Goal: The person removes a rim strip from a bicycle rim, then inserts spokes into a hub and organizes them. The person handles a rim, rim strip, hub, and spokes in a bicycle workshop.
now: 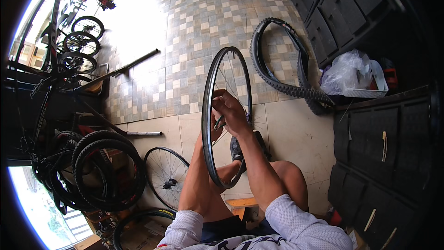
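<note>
A bicycle wheel (209, 134) with a black rim and thin spokes stands upright between my knees, bare of any tyre. My right hand (231, 113) reaches among the spokes inside the rim, fingers curled in a pinch; what they grip is hidden. Close below those fingertips is my left hand (215, 127), closed and partly covered by the rim. A small dark-green and silver piece (219, 122) shows between the two hands; I cannot tell its kind or which hand holds it.
A loose knobbly tyre (259, 65) lies on the floor ahead right. Another spoked wheel (169, 184) and stacked tyres (108, 169) are at left. Black drawers (365, 129) line the right side, with a white basket (370, 93) and plastic bag (347, 71). A wooden stool (241, 203) is below.
</note>
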The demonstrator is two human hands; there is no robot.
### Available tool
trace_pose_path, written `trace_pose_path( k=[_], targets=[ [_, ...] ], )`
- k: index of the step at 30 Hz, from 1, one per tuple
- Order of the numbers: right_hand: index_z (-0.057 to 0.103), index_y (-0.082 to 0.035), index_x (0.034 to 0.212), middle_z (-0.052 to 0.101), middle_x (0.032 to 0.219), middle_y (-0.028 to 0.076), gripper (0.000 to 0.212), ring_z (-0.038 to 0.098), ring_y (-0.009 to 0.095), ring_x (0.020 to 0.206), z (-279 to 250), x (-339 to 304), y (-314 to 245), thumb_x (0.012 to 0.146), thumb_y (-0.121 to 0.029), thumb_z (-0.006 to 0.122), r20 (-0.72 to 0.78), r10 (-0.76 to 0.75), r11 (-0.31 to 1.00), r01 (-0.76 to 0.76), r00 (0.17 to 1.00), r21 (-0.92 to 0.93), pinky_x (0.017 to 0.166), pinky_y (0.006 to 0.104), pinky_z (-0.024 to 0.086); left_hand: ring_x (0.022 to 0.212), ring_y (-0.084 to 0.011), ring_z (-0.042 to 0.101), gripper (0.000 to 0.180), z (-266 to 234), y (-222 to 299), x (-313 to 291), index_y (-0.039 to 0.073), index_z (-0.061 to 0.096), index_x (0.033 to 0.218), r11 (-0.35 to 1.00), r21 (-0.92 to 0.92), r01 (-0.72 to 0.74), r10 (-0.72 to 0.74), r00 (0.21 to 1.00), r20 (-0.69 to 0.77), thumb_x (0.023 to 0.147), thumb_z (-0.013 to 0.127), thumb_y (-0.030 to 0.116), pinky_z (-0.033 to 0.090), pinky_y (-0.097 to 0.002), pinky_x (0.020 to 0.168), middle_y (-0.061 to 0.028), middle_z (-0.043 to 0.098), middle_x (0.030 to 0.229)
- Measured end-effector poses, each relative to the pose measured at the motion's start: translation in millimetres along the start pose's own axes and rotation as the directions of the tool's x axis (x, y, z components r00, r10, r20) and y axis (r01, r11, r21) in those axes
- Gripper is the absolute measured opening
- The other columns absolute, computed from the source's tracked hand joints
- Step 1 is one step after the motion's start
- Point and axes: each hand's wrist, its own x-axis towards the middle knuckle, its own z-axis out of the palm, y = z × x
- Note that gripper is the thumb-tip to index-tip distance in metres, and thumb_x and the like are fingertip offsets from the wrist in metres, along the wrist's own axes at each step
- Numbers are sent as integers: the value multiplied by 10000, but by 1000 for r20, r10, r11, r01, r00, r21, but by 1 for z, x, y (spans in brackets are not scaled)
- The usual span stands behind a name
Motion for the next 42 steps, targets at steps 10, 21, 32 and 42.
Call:
trace_pose_path(
  k=[10,21,32,42],
  targets=[
    [630,-59,1124,455,643,-78,188,342,6,495,5,-1,-5,1033,-222,608,-20,15,999,-16,1000,-41,442,206,244,680,-86,403,164,0,-7,1,64,472,835,998,-61,-21,21,1000,-1,959,576,90,363,-313,562,16,480,706],
    [623,-71,1099,449,643,-74,158,367,10,501,3,-3,-8,1037,-214,598,6,27,999,-27,1000,44,450,189,294,683,-86,405,165,0,-5,1,101,475,844,999,5,-39,39,999,20,919,596,17,356,-291,572,36,461,723],
    [644,-91,983,446,587,-85,278,398,10,478,6,-5,-6,1024,-366,625,-16,44,998,-45,999,-43,441,188,328,633,-129,357,167,-7,2,-3,90,459,828,995,23,95,-97,988,123,887,574,-17,340,-325,542,1,432,680],
    [602,-85,924,411,583,-61,191,401,66,492,-14,-36,1,996,-250,667,11,-20,958,16,1000,286,481,219,319,889,-251,628,162,-10,76,13,-31,635,1056,963,27,269,-266,923,277,948,515,-5,511,-371,812,-160,682,958]
  ],
)
